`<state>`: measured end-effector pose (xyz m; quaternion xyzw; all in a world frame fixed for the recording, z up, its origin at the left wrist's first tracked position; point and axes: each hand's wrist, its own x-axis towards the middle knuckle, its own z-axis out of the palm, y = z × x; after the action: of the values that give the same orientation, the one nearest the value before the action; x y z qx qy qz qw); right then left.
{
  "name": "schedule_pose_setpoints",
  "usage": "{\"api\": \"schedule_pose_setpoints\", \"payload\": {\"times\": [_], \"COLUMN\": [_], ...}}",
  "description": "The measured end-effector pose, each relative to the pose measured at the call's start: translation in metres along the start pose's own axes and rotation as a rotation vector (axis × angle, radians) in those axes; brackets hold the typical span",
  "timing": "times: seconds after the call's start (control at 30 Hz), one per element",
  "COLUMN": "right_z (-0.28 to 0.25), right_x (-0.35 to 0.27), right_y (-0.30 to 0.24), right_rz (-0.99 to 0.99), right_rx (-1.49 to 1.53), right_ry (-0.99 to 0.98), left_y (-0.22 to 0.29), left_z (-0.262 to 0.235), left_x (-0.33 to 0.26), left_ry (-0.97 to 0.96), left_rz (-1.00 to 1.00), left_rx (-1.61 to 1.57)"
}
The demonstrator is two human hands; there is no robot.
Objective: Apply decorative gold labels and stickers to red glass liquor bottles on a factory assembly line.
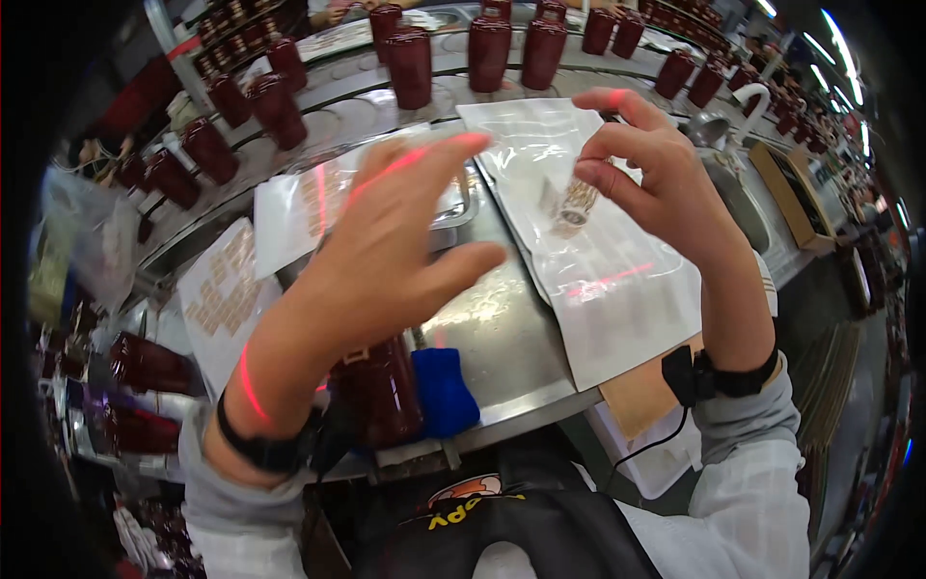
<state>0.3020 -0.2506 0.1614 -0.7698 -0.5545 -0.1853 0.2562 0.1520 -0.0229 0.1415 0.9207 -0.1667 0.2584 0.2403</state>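
Note:
My right hand is over a white sheet, its thumb and index finger pinched on a small clear decal with a gold pattern. The decal hangs below the fingertips, close to the sheet. My left hand is raised above the metal worktop, thumb and fingers apart, slightly blurred and holding nothing. Beneath the left wrist a glossy dark red bottle is partly hidden by the arm. A blue cloth lies against it. Red laser lines cross both hands and the sheet.
Sheets with gold decals lie at the left, near a metal tray partly behind my left hand. Dark red bottles line a curved conveyor at the back. A cardboard box and a tap are at the right.

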Motion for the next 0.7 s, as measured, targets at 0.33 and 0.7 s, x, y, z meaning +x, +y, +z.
{"api": "schedule_pose_setpoints", "payload": {"times": [0.33, 0.7], "right_z": [0.051, 0.082], "right_x": [-0.015, -0.056], "right_y": [-0.075, -0.121], "right_rz": [0.149, 0.326], "right_rx": [0.894, 0.993], "right_ry": [-0.103, -0.433], "left_y": [0.039, 0.057], "left_z": [-0.019, -0.012], "left_x": [-0.005, -0.168], "left_ry": [0.072, 0.523], "left_rz": [-0.244, -0.911], "left_rx": [-0.415, -0.966]}}
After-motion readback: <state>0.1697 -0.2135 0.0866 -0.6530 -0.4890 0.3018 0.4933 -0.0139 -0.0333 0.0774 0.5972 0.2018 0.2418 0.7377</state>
